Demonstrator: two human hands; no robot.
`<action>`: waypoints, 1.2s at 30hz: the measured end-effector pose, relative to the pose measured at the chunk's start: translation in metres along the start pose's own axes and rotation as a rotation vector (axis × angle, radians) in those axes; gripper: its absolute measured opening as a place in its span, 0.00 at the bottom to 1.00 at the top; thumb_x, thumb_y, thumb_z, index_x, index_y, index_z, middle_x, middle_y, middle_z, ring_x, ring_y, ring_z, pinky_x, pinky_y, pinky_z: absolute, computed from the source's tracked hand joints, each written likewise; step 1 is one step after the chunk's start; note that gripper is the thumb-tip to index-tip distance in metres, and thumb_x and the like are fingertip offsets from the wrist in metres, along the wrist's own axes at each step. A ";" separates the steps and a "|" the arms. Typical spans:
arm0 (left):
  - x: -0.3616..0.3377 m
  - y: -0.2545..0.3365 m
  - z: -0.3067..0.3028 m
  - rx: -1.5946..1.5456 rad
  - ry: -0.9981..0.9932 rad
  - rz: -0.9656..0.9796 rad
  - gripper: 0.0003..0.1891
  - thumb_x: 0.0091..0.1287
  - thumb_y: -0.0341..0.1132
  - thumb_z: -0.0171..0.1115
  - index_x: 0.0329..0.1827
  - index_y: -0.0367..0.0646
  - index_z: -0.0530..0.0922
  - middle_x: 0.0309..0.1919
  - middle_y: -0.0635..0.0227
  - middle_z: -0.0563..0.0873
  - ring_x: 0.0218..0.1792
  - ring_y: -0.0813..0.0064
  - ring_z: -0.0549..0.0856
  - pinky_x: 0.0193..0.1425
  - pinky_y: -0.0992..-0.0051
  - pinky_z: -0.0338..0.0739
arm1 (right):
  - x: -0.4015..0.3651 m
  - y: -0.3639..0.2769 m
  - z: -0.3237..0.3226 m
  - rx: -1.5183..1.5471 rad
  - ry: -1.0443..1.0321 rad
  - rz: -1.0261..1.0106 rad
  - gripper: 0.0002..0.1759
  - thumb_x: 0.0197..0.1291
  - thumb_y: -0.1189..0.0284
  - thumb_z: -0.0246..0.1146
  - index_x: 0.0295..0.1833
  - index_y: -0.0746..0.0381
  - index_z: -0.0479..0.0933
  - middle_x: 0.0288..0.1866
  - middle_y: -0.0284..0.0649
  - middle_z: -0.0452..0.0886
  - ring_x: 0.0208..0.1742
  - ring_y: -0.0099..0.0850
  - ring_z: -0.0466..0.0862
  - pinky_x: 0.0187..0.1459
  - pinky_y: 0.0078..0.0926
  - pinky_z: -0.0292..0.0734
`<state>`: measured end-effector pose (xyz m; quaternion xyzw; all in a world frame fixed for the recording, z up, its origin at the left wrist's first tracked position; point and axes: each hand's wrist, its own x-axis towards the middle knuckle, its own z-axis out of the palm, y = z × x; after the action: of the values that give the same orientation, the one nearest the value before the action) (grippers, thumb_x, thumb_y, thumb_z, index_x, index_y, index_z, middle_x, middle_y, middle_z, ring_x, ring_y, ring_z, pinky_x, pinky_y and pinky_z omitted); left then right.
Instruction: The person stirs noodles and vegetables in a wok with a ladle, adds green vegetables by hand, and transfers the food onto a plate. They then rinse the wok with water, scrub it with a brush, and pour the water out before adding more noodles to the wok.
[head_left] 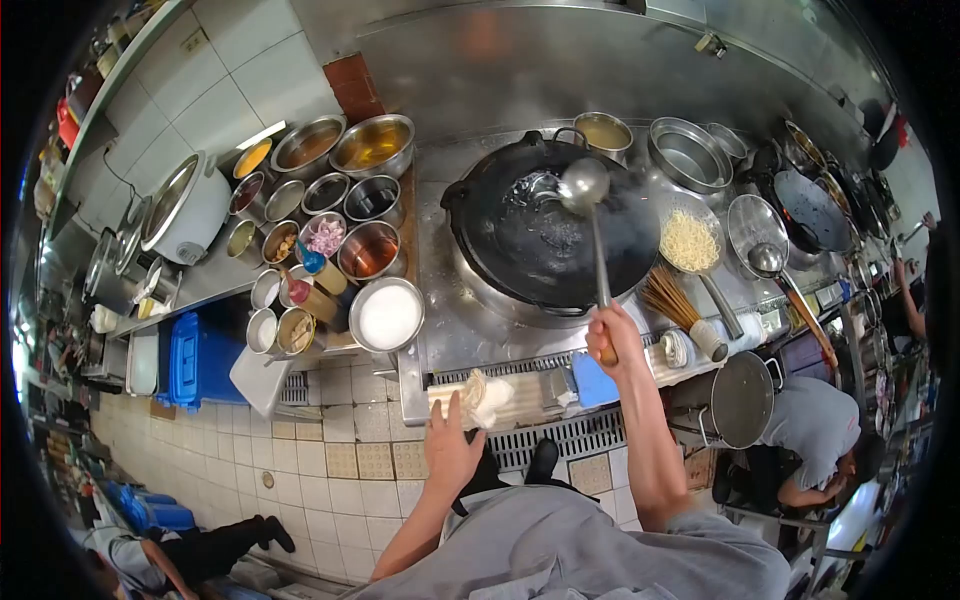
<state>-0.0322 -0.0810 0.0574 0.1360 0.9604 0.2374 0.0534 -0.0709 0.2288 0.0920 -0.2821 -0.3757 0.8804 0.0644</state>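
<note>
My right hand (613, 336) is wrapped round the handle end of a long metal ladle (601, 250). The ladle's bowl hangs over the black wok (482, 235), which sits on the range with steam rising from its right side. A little liquid glistens at the wok's bottom. Down at the stove's front edge, my left hand (452, 445) is open, its fingers apart and its fingertips right beside a crumpled cream cloth (487, 398). A blue folded cloth (594, 380) lies on the same ledge, below my right hand.
Left of the wok stand several seasoning bowls, including a white-filled bowl (387, 315). To the right are a strainer of noodles (690, 238), a bamboo brush (680, 308) and a skimmer (757, 232). One person (815, 430) bends at the right; another (150, 560) is at lower left.
</note>
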 end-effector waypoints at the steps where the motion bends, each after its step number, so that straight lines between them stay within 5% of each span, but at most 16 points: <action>1: -0.003 -0.008 -0.004 -0.045 0.032 0.000 0.41 0.57 0.38 0.70 0.73 0.41 0.61 0.64 0.40 0.68 0.62 0.41 0.72 0.65 0.55 0.69 | -0.010 0.004 -0.003 -0.128 0.066 -0.077 0.10 0.59 0.79 0.57 0.46 0.61 0.69 0.20 0.33 0.69 0.12 0.23 0.68 0.11 0.23 0.62; 2: -0.005 -0.018 -0.007 -0.091 0.065 0.002 0.40 0.57 0.37 0.70 0.72 0.41 0.62 0.64 0.40 0.69 0.62 0.42 0.73 0.65 0.56 0.70 | -0.023 0.011 -0.009 -0.305 0.064 -0.166 0.19 0.57 0.81 0.57 0.56 0.63 0.71 0.18 0.34 0.70 0.12 0.23 0.69 0.11 0.23 0.63; 5: 0.003 -0.043 -0.020 -0.201 0.174 -0.001 0.33 0.56 0.31 0.70 0.66 0.37 0.68 0.58 0.48 0.75 0.53 0.54 0.79 0.57 0.62 0.75 | -0.052 0.020 -0.013 -0.576 0.150 -0.272 0.17 0.57 0.82 0.55 0.54 0.63 0.71 0.18 0.34 0.69 0.10 0.22 0.68 0.09 0.23 0.63; 7: 0.010 -0.062 -0.035 -0.316 0.197 -0.037 0.31 0.55 0.29 0.69 0.64 0.37 0.71 0.55 0.52 0.77 0.47 0.60 0.81 0.49 0.66 0.78 | -0.058 0.003 -0.003 -0.453 0.091 -0.090 0.24 0.56 0.83 0.56 0.61 0.64 0.70 0.19 0.33 0.70 0.10 0.22 0.68 0.09 0.21 0.62; 8: 0.018 -0.071 -0.046 -0.317 0.270 -0.007 0.25 0.56 0.25 0.68 0.59 0.35 0.75 0.49 0.57 0.80 0.38 0.68 0.81 0.38 0.71 0.77 | -0.051 0.008 0.009 -0.558 0.100 -0.144 0.29 0.56 0.83 0.56 0.67 0.63 0.68 0.19 0.32 0.71 0.10 0.21 0.68 0.10 0.20 0.60; 12: 0.049 -0.116 -0.100 -0.319 0.470 -0.021 0.18 0.59 0.22 0.65 0.53 0.35 0.78 0.42 0.60 0.82 0.33 0.73 0.80 0.33 0.75 0.75 | -0.021 0.028 0.086 -0.687 0.045 -0.242 0.36 0.60 0.83 0.56 0.75 0.62 0.59 0.16 0.31 0.69 0.11 0.21 0.68 0.12 0.21 0.61; 18: 0.094 -0.191 -0.163 -0.364 0.672 -0.040 0.17 0.60 0.20 0.63 0.54 0.35 0.77 0.48 0.57 0.80 0.31 0.74 0.80 0.33 0.76 0.76 | 0.067 0.039 0.228 -0.471 -0.254 -0.062 0.29 0.60 0.81 0.58 0.68 0.59 0.67 0.20 0.31 0.70 0.12 0.21 0.69 0.12 0.21 0.61; 22: 0.120 -0.213 -0.186 -0.348 0.757 -0.008 0.14 0.63 0.19 0.62 0.52 0.33 0.78 0.45 0.60 0.81 0.31 0.79 0.79 0.34 0.80 0.76 | 0.146 0.065 0.304 -0.658 -0.325 -0.090 0.08 0.58 0.78 0.59 0.45 0.61 0.72 0.20 0.32 0.71 0.14 0.22 0.70 0.12 0.23 0.63; 25: 0.131 -0.228 -0.196 -0.313 0.770 0.017 0.14 0.63 0.20 0.62 0.52 0.33 0.78 0.46 0.60 0.81 0.32 0.78 0.80 0.34 0.80 0.76 | 0.182 0.084 0.338 -0.796 -0.329 -0.115 0.05 0.57 0.78 0.59 0.40 0.63 0.72 0.21 0.33 0.72 0.14 0.22 0.71 0.12 0.24 0.63; 33: 0.178 -0.245 -0.225 -0.297 0.695 0.025 0.14 0.61 0.21 0.64 0.50 0.34 0.79 0.45 0.59 0.81 0.33 0.73 0.81 0.35 0.75 0.77 | 0.182 0.099 0.335 -0.126 -0.344 0.219 0.06 0.63 0.76 0.60 0.37 0.59 0.68 0.24 0.33 0.73 0.14 0.19 0.68 0.12 0.19 0.60; 36: 0.228 -0.246 -0.235 -0.344 0.629 0.124 0.14 0.61 0.23 0.65 0.50 0.36 0.79 0.43 0.61 0.82 0.33 0.73 0.81 0.35 0.76 0.76 | 0.180 0.091 0.305 0.248 -0.477 0.375 0.05 0.68 0.73 0.57 0.47 0.60 0.71 0.23 0.30 0.70 0.14 0.17 0.66 0.12 0.19 0.59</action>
<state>-0.3478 -0.3283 0.1407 0.1033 0.8657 0.4286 -0.2370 -0.3775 0.0322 0.1180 -0.1222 -0.2118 0.9572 -0.1547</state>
